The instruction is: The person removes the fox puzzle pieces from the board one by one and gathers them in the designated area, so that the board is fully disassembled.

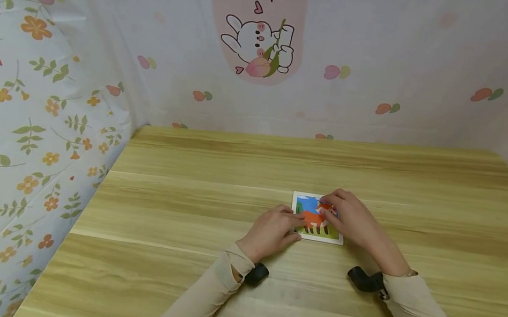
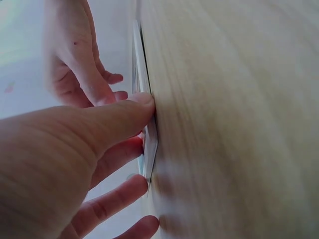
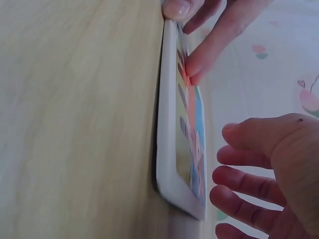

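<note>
A small white-bordered board with a fox picture [image 1: 321, 235] lies flat on the table. Its fox is orange, with blue sky and green ground around it. My left hand [image 1: 273, 229] steadies the board's near left corner: the thumb is at the near edge and the index finger presses on the picture. Over the fox's head, at the right side, my right hand [image 1: 355, 219] hovers with its fingers slightly bent. In the right wrist view those fingers [image 3: 244, 179] stand apart from the board's white rim [image 3: 168, 124], with nothing between them.
The wood-grain table [image 1: 178, 213] spreads to both sides. Behind it hangs a pale cloth [image 1: 372, 45] with a rabbit print, and a floral cloth [image 1: 31, 149] covers the left side. Black wrist devices [image 1: 257, 275] sit at both sleeves.
</note>
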Demonstrator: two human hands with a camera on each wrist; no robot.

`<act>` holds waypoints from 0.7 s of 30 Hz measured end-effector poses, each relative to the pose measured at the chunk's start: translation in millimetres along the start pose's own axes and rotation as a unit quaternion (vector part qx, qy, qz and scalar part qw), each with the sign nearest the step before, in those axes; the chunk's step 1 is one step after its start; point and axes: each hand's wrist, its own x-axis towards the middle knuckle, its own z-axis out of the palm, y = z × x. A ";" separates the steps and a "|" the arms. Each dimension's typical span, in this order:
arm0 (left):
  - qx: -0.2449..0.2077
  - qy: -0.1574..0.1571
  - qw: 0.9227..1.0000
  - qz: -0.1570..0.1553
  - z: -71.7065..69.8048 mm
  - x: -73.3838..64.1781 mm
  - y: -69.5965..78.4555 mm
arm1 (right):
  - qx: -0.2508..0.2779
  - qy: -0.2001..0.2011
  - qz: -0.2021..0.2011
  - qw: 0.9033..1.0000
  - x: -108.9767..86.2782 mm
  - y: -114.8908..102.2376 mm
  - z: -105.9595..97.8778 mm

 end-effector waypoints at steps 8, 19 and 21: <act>-0.002 0.003 1.000 -0.005 1.8 -1.0 -0.8 | 0.024 -0.019 -0.008 1.000 12.0 -5.5 7.6; -0.001 0.003 1.000 -0.008 2.6 -0.3 -1.5 | 0.024 -0.018 0.011 0.999 25.7 -9.5 18.5; 0.001 0.003 1.000 -0.005 1.9 -0.2 -1.3 | 0.020 -0.014 0.019 1.000 26.2 -10.9 18.9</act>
